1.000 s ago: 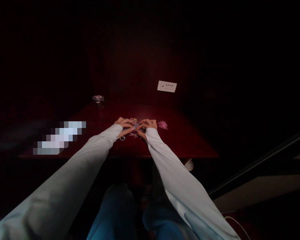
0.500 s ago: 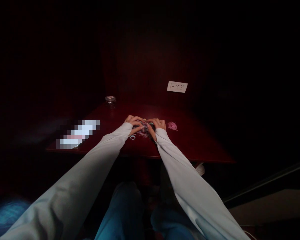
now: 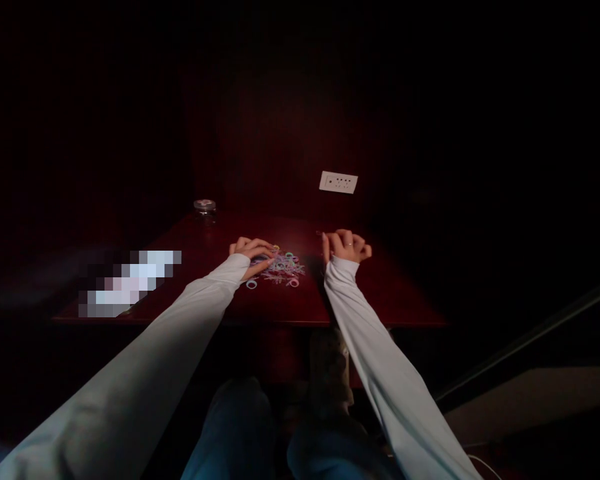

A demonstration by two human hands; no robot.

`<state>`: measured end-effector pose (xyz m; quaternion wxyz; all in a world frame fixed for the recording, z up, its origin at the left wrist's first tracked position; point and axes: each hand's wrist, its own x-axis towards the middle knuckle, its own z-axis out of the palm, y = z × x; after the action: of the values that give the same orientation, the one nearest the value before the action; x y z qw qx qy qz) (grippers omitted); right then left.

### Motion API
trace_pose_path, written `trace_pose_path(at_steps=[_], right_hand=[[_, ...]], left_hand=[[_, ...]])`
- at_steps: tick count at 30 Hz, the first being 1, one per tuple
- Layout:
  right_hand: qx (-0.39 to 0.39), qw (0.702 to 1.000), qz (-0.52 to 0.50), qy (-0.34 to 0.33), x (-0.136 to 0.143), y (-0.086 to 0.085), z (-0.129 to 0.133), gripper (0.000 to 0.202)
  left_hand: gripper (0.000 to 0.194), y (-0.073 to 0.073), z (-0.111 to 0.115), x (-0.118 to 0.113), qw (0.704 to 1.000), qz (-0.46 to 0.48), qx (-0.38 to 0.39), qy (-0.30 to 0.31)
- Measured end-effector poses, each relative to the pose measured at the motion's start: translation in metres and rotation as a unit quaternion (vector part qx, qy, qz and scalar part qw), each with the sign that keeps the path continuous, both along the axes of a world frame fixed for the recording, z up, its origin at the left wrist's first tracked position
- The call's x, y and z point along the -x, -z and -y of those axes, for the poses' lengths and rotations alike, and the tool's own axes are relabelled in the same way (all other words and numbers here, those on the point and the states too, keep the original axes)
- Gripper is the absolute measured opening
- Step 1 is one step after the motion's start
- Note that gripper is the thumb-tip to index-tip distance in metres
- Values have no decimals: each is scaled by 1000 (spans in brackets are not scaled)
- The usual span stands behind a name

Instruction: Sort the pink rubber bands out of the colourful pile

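A loose heap of thin strips [image 3: 283, 267] in pale purple, pink and green lies mid-table. Small rings are mixed in and around it, among them a light-blue ring [image 3: 251, 285] and a pink ring [image 3: 294, 283] at the near side. My left hand [image 3: 253, 253] rests at the heap's left edge, fingers stretched and apart over the strips. Off to the right of the heap, my right hand [image 3: 347, 247] is raised with its fingers curled in; a tiny blurred bit shows by the thumb tip, too small to name.
A clear lidded jar [image 3: 205, 211] stands at the back left of the dark red table [image 3: 220, 300]. A bright, pixelated flat object [image 3: 133, 283] lies at the left edge. On the back wall is a white socket plate [image 3: 339, 182]. Surroundings are dark.
My right hand has left the heap and moved right, now covering the spot of the separate pink strips. My left hand stays at the heap. The whole view has shifted slightly.
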<state>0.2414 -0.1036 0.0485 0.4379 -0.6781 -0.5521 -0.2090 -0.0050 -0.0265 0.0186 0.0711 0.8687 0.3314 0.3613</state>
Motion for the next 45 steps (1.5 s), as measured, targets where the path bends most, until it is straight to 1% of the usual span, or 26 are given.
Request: trace_pose_path(at_steps=[1,2,5,6,8,10,12,13,14,15,16,18,19,21,22,24,25,27,30,34,37,41,45], right_hand=[[-13,1000,-3,27,-14,-2,1,37],[-10,999,2,45,-27,-2,2,36],[27,997,10,78,-55,4,3,38],[35,996,1,83,-59,7,3,40],[34,992,-55,105,-64,13,2,46],[1,977,-146,155,-65,17,1,52],[-46,951,-221,210,-66,19,0,57],[-60,944,-236,223,-66,19,1,59],[-63,944,-238,219,-65,18,2,60],[-53,953,-227,195,-63,17,3,61],[-33,966,-206,152,-60,15,4,62],[18,989,-144,31,-48,14,6,61],[44,993,-106,-35,-39,13,7,57],[86,987,-20,-138,-19,14,8,38],[109,977,24,-182,-9,15,9,29],[163,950,94,-249,9,17,9,18],[182,941,113,-264,15,17,9,16],[194,938,120,-263,22,18,8,16],[186,946,100,-245,25,18,6,17],[187,944,88,-256,26,20,1,20],[194,945,68,-255,29,23,-3,20],[201,950,36,-236,33,25,-5,22],[204,953,45,-221,40,25,-7,23]], left_hand=[[25,0,-1,0,1000,2,-4,1],[25,1,-2,0,1000,3,-5,1],[25,1,-1,2,1000,9,-7,-5],[25,0,-1,2,1000,10,-5,-5],[26,-1,1,4,1000,8,-1,-2],[26,-2,3,6,1000,6,1,0],[26,-3,3,7,1000,7,1,-2],[26,-3,2,6,1000,9,1,-3],[25,-3,2,6,1000,13,0,-7],[25,-2,1,5,1000,20,-1,-13],[24,-2,0,4,999,27,-2,-20],[24,-1,-1,3,999,39,-4,-35],[24,0,-2,2,998,43,-6,-40],[24,1,-4,1,998,44,-8,-37],[24,2,-5,0,999,39,-7,-28],[24,5,-7,0,1000,25,-5,-10],[25,6,-8,0,1000,20,-4,-5],[25,8,-10,0,1000,15,-4,-2],[25,8,-12,1,1000,5,-9,6],[25,4,-8,3,1000,-13,-8,22],[23,4,-7,2,1000,-14,-4,20],[22,7,-9,-2,1000,3,-2,2],[20,6,-11,-2,1000,-7,-2,14]])
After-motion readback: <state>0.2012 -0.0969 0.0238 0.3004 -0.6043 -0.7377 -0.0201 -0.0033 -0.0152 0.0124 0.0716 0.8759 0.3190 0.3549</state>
